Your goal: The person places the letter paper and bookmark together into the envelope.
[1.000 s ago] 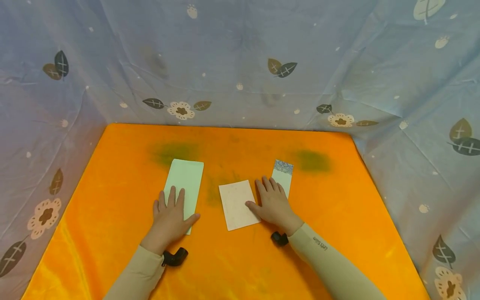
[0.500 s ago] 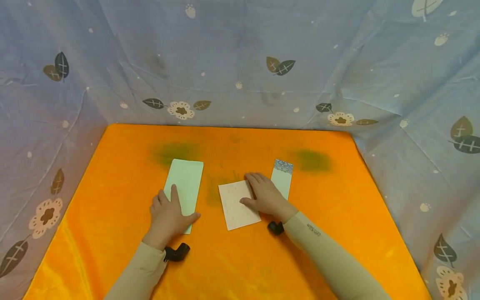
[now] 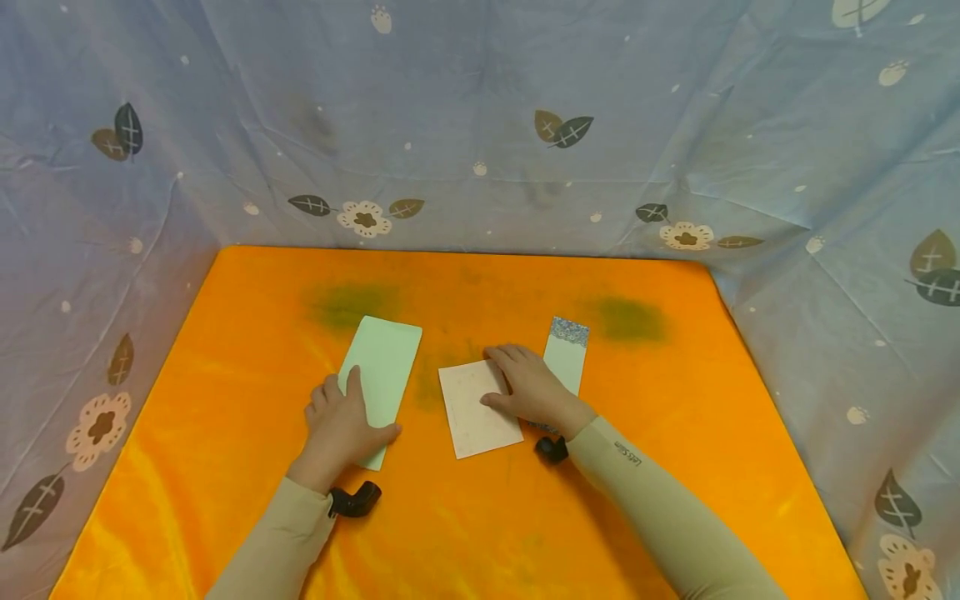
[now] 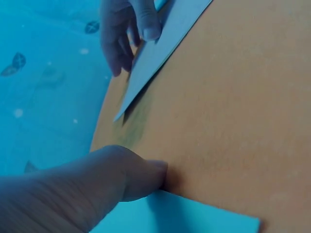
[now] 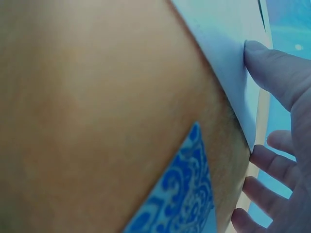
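A mint-green paper rectangle lies tilted on the left. My left hand rests over its lower part, index finger pointing forward and thumb at its right edge; in the left wrist view the thumb sits at that paper's edge. In the middle is a pale pink square card. My right hand reaches over its right side, thumb on its face and bent fingers by its upper right corner. Partly hidden behind that hand lies a white paper strip with blue-grey patterned ends.
An orange cloth with greenish smudges covers the table. Blue-grey curtains printed with leaves and flowers stand along its back and sides. Each wrist carries a black device, one at the left wrist and one at the right.
My right hand has moved left from the white strip onto the pink card. The mint-green paper has turned, its far end swinging right under my left hand.
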`<act>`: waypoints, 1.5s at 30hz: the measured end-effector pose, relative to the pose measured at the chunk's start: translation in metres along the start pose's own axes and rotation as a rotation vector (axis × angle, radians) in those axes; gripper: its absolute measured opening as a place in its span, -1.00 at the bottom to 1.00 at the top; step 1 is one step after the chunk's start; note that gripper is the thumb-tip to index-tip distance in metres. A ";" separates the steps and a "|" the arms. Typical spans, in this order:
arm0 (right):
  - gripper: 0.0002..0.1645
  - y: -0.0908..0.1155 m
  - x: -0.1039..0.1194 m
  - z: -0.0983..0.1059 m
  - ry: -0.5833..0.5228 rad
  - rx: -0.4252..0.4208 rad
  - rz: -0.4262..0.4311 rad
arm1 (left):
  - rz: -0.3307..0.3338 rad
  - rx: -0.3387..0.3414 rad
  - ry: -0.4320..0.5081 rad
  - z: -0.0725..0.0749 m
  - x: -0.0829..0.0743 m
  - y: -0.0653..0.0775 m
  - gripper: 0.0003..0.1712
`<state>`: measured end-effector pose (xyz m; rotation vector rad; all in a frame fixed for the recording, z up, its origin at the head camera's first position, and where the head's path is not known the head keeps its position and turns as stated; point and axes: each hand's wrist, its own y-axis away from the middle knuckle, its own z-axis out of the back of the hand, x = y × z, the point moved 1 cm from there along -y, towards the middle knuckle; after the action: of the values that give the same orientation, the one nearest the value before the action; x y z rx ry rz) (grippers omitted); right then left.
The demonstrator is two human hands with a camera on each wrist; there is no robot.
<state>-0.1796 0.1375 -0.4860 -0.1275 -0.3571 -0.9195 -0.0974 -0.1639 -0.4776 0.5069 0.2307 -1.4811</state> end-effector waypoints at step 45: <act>-0.75 0.045 -0.022 0.041 -0.674 -0.207 -0.254 | -0.220 -0.072 -0.013 -0.001 -0.006 0.018 0.17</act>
<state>-0.1660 0.1921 -0.4536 -0.6003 -0.9171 -1.1504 -0.0803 -0.1580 -0.4729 0.4242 0.3372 -1.6834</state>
